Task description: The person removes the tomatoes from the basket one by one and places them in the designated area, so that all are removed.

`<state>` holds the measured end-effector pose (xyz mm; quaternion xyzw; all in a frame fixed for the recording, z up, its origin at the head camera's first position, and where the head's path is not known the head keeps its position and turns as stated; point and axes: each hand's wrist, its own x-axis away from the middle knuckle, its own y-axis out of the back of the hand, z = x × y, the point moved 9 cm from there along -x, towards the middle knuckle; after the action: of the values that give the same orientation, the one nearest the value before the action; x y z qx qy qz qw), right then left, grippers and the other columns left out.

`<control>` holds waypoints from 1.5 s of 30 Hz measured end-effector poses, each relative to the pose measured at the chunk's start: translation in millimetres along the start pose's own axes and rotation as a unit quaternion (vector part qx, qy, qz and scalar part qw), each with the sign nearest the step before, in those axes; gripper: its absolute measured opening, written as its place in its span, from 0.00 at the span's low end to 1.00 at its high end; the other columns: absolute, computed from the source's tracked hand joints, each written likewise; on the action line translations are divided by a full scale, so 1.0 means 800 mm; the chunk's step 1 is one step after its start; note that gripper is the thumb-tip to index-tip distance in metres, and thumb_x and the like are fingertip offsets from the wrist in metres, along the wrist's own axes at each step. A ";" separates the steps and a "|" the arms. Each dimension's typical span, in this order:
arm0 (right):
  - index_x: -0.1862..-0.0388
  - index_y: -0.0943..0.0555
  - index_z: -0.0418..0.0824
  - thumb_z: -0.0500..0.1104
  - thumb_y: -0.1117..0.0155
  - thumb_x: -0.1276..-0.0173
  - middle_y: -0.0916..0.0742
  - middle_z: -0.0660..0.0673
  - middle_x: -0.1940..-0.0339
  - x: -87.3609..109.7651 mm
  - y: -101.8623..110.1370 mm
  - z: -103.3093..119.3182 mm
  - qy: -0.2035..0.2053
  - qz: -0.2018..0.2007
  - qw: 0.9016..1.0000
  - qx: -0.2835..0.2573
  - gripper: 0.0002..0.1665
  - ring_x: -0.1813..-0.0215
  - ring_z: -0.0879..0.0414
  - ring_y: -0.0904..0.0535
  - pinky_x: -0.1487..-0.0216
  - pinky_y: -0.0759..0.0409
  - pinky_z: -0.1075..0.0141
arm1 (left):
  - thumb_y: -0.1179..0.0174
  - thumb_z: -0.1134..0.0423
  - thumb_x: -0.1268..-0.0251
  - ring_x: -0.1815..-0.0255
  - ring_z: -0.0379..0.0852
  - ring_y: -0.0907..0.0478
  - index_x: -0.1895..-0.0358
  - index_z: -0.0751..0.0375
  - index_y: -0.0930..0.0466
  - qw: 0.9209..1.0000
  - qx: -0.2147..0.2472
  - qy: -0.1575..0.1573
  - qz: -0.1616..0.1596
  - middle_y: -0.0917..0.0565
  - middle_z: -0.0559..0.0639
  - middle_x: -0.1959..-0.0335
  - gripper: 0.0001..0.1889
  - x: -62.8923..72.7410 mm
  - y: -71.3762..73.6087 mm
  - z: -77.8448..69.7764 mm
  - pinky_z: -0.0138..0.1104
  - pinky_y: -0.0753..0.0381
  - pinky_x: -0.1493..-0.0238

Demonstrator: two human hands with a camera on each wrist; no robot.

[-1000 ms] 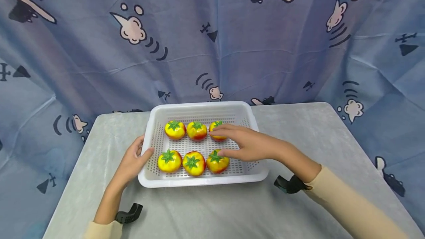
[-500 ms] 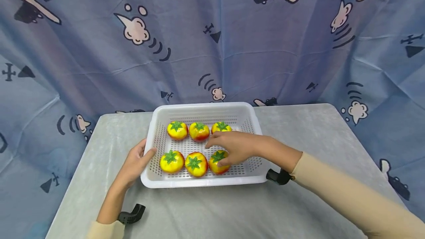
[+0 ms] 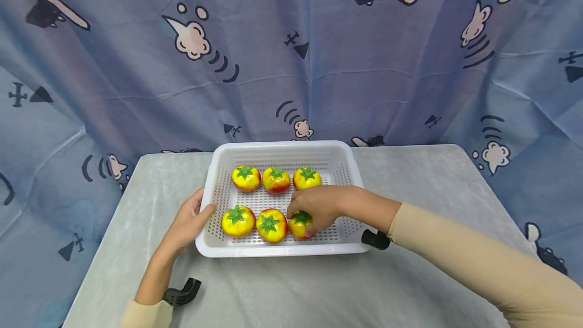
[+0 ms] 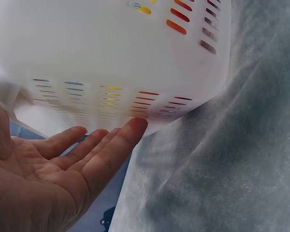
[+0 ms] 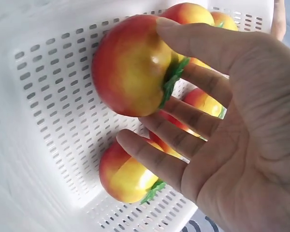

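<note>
A white perforated plastic basket (image 3: 282, 251) holds yellow-red tomatoes with green leafy tops, in two rows. My right hand (image 3: 316, 204) reaches in and grips the front-right tomato (image 3: 298, 227), thumb on one side and fingers round the other. In the right wrist view that tomato (image 5: 128, 67) sits between thumb and fingertips, close over the basket floor. At the left end my left hand (image 3: 186, 221) holds the basket, thumb over the rim. Its fingers (image 4: 113, 152) lie along the outer wall in the left wrist view. Beside the gripped fruit is the front-middle tomato (image 3: 271, 226).
Three tomatoes form the back row, including the back-right tomato (image 3: 307, 178) close behind my right hand. The front-left tomato (image 3: 238, 220) lies near the left wall. Grey cloth covers the table (image 3: 410, 176). A blue printed curtain (image 3: 255, 65) hangs behind and at both sides.
My right hand has come down and forward from above the right-hand tomatoes and closed round the front-right one. The left hand stays at the basket's left end; the whole view shifts slightly.
</note>
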<state>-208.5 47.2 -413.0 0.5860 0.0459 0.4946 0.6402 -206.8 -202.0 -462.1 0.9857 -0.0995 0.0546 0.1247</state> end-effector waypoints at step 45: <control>0.28 0.20 0.48 0.47 0.16 0.40 0.15 0.51 0.30 -0.005 -0.008 -0.012 -0.001 0.003 1.000 -0.008 0.40 0.29 0.55 0.22 0.19 0.25 0.52 | 0.52 0.66 0.18 0.38 0.70 0.16 0.17 0.67 0.46 1.000 -0.002 -0.001 0.004 0.28 0.76 0.26 0.31 -0.001 -0.002 0.000 0.45 0.05 0.52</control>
<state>-212.6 52.3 -423.4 0.5816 0.0391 0.4962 0.6434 -207.7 -200.5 -462.3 0.9851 -0.1034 0.0538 0.1263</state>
